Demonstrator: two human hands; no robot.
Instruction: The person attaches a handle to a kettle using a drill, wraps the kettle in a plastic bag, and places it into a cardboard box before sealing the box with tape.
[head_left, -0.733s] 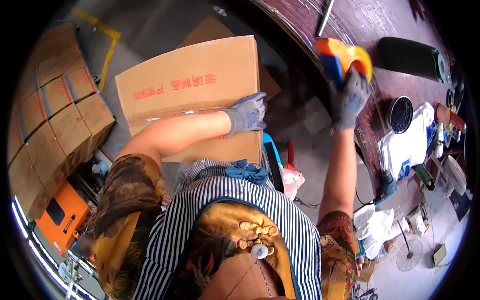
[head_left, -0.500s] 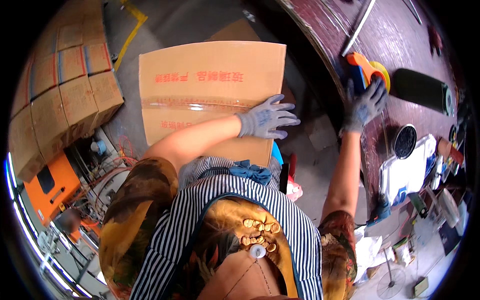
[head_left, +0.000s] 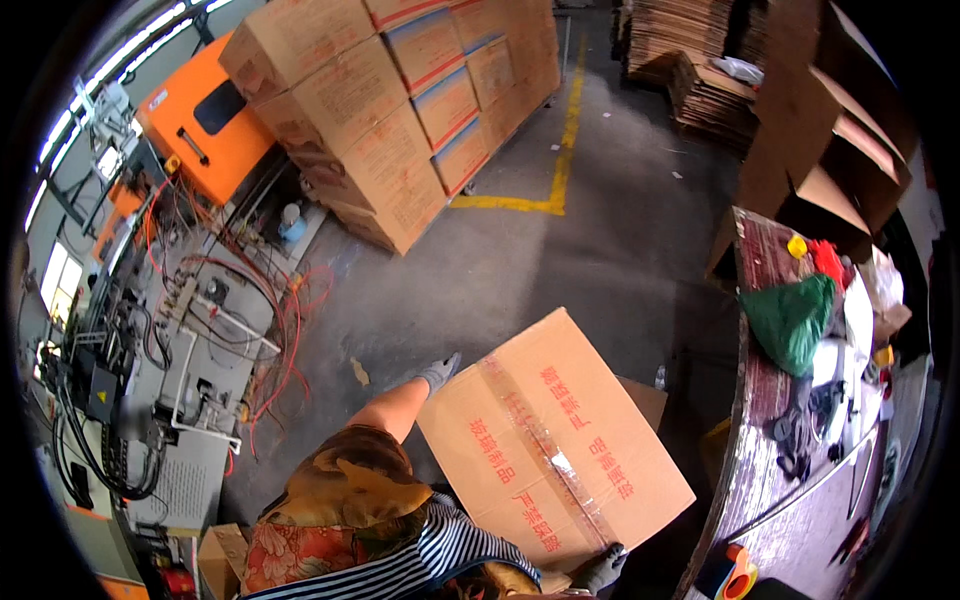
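A closed cardboard carton (head_left: 530,420) with red print and clear tape along its top seam lies at an angle before me. My left hand (head_left: 438,374), in a grey glove, presses against the carton's left side near its corner, fingers partly hidden. At the near right edge my right hand (head_left: 603,570), also gloved, grips the carton beside the end of the tape. Whether the carton is lifted or rests on something, I cannot tell. An orange and blue tape dispenser (head_left: 738,575) lies on the dark red table (head_left: 715,530), away from both hands.
Stacked cartons (head_left: 380,130) stand at the far left beside an orange machine (head_left: 215,120). Hoses and cables (head_left: 290,300) trail over the floor at left. Flattened cardboard (head_left: 680,40) is piled at the back. A green bag (head_left: 790,320) sits on the table's far end.
My right hand has left the tape dispenser and now holds the carton's near edge. The left hand has moved from the carton's top to its left side. The carton has turned, and my view has swung.
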